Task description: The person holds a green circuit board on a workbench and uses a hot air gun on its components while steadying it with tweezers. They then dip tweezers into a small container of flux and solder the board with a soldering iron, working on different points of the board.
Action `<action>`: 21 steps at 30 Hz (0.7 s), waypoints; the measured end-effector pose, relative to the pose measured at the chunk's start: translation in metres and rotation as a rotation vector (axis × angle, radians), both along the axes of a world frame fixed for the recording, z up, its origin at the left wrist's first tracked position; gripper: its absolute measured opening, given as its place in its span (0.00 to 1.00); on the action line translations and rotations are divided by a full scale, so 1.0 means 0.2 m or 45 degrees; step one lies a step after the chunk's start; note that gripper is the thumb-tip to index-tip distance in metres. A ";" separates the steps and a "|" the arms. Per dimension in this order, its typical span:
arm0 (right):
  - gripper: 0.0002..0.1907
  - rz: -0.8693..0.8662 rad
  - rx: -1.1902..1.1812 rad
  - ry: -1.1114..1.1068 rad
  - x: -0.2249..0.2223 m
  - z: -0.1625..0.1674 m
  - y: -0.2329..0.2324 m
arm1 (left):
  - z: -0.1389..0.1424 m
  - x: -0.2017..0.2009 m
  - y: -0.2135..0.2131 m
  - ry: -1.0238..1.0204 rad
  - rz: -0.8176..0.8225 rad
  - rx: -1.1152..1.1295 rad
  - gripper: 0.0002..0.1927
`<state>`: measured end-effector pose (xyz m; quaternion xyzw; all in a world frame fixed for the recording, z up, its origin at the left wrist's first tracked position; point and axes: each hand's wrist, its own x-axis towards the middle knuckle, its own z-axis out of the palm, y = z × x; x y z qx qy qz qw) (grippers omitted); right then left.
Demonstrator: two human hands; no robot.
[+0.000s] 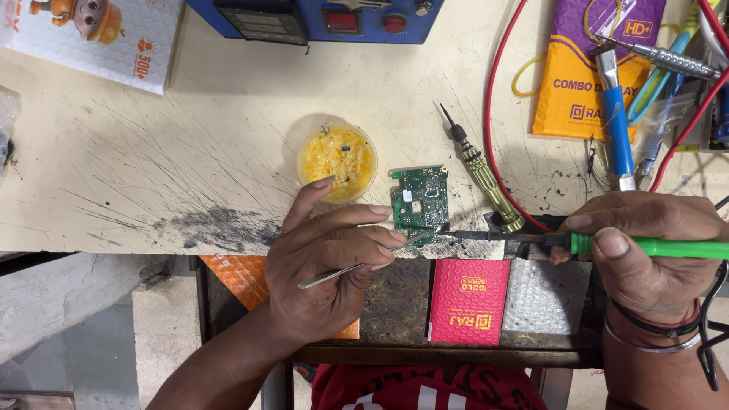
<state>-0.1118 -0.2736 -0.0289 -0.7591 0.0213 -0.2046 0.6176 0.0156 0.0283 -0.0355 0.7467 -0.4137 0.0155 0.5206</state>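
Circuit board (419, 200) lies flat at frame centre on the tabletop (190, 152) edge. Left hand (326, 262) fingers pinch tweezers (357, 266) at its lower edge; right hand (645, 243) grips a soldering iron (577, 243). Judged light, stiff, fragile: hold by edges only.

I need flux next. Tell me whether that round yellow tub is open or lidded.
Open: the round tub shows bare yellow paste, no lid on it.
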 end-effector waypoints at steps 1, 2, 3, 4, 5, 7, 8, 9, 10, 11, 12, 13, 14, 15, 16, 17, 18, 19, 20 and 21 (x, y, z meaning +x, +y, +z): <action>0.14 -0.010 -0.001 0.004 0.00 0.00 0.00 | 0.00 0.00 0.00 -0.002 0.002 0.000 0.05; 0.14 -0.025 -0.001 0.012 -0.01 0.00 0.01 | 0.00 0.00 0.00 -0.002 0.002 -0.004 0.05; 0.14 -0.034 -0.007 0.016 -0.01 0.00 0.01 | 0.00 0.00 0.00 -0.001 0.001 -0.007 0.05; 0.13 -0.042 -0.012 0.019 -0.01 0.00 0.01 | 0.00 0.00 0.00 -0.002 0.002 -0.011 0.04; 0.13 -0.044 -0.022 0.017 -0.01 0.00 0.01 | 0.00 0.00 0.00 -0.003 0.002 -0.010 0.05; 0.13 -0.029 -0.042 0.016 0.00 0.00 0.01 | 0.00 0.00 0.00 -0.005 0.002 -0.008 0.05; 0.14 -0.014 -0.053 0.018 0.00 0.00 0.00 | 0.00 0.00 0.00 -0.004 0.001 -0.005 0.05; 0.14 -0.004 -0.055 0.014 0.01 0.01 -0.01 | 0.00 0.00 0.00 -0.003 0.000 -0.003 0.05; 0.14 0.005 -0.058 0.011 0.01 0.01 -0.01 | 0.00 0.00 0.00 -0.003 -0.001 0.000 0.05; 0.14 0.009 -0.051 0.004 0.01 0.01 0.00 | 0.00 0.00 0.00 -0.004 -0.001 -0.001 0.05; 0.14 0.004 -0.039 0.002 0.01 0.01 0.00 | 0.00 0.00 0.00 -0.005 0.000 -0.002 0.05; 0.14 -0.001 -0.026 -0.001 0.01 0.01 0.00 | 0.00 0.00 0.00 -0.006 0.000 -0.003 0.05; 0.13 -0.016 -0.007 0.002 0.00 0.01 0.01 | 0.00 0.00 0.00 -0.004 0.000 -0.005 0.04; 0.13 -0.026 0.000 0.002 0.00 0.01 0.02 | 0.00 0.00 0.00 -0.003 -0.001 -0.008 0.04; 0.14 -0.036 0.007 0.002 -0.01 0.01 0.02 | 0.00 0.00 0.00 -0.002 -0.001 -0.010 0.04; 0.14 -0.041 0.002 0.000 -0.01 0.00 0.02 | -0.01 0.00 0.00 0.002 0.000 -0.012 0.04; 0.14 -0.039 0.000 -0.002 -0.01 0.00 0.02 | -0.01 0.00 0.00 0.005 0.001 -0.013 0.04; 0.14 -0.037 -0.001 -0.005 0.00 0.00 0.02 | -0.01 0.00 0.00 0.008 0.002 -0.014 0.04; 0.14 -0.029 0.001 -0.006 0.00 0.00 0.02 | -0.01 0.00 0.00 0.006 0.001 -0.015 0.04; 0.13 -0.020 -0.003 -0.006 0.00 0.00 0.01 | -0.01 0.00 0.00 0.005 0.000 -0.016 0.04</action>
